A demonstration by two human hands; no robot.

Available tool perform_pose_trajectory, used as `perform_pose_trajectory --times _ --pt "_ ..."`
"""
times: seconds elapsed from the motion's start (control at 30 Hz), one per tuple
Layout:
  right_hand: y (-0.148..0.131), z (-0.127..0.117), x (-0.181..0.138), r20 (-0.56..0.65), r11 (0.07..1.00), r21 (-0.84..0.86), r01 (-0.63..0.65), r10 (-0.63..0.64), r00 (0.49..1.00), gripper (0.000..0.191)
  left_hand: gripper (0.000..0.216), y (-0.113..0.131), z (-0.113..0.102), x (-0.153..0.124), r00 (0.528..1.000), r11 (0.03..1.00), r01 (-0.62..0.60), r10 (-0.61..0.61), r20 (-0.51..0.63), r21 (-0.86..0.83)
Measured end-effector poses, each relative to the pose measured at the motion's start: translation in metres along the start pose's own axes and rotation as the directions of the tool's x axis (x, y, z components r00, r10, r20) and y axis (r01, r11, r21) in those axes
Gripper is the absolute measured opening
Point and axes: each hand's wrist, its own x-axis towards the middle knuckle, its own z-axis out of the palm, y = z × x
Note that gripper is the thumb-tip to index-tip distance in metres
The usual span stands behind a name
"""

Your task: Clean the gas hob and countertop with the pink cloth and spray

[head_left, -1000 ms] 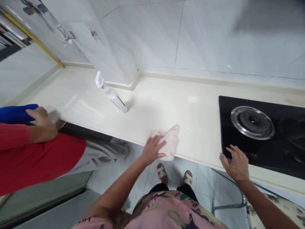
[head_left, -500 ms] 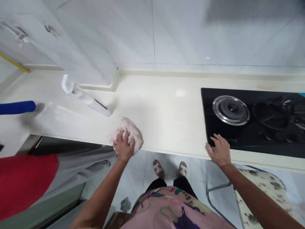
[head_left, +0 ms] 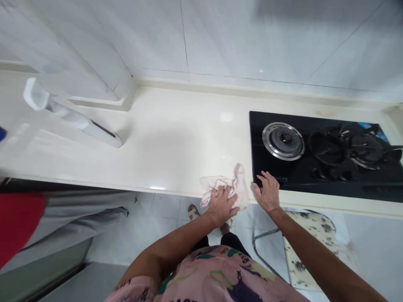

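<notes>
My left hand (head_left: pixel 221 204) presses a crumpled pale pink cloth (head_left: pixel 242 188) onto the front edge of the cream countertop (head_left: pixel 176 138). Part of the cloth bunches up beyond my fingers and some of it hangs at the edge. My right hand (head_left: pixel 267 191) rests with fingers spread at the front left corner of the black gas stove (head_left: pixel 317 180), holding nothing. Only a short stretch of counter lies between the cloth and that hand.
A white long-handled device (head_left: pixel 75 117) stands on the counter at the left. Below the counter's right part is a folding chair (head_left: pixel 310 243) with a patterned seat. Red fabric (head_left: pixel 19 226) and grey fabric (head_left: pixel 82 214) show at lower left. A tiled wall (head_left: pixel 220 42) runs behind.
My left hand has slid the cloth rightward along the counter's front edge, close to the stove. My right hand stays at the stove corner. The view has shifted right.
</notes>
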Motion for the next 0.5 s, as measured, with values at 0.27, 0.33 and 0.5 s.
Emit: perform_pose_trajectory --times 0.27,0.33,0.5 --pt "0.006 -0.003 0.007 0.002 0.966 0.256 -0.048 0.049 0.999 0.037 0.046 0.054 0.007 0.038 0.994 0.995 -0.066 0.072 0.079 -0.076" --pt "0.005 -0.006 0.007 0.024 0.933 0.348 -0.085 0.082 0.996 0.04 0.044 0.054 0.0 0.038 0.992 0.991 -0.032 0.048 0.116 -0.13" --pt "-0.008 -0.017 -0.023 0.059 0.905 0.398 -0.149 0.137 0.989 0.038 0.04 0.058 -0.009 0.027 0.99 0.985 0.063 -0.041 0.134 -0.163"
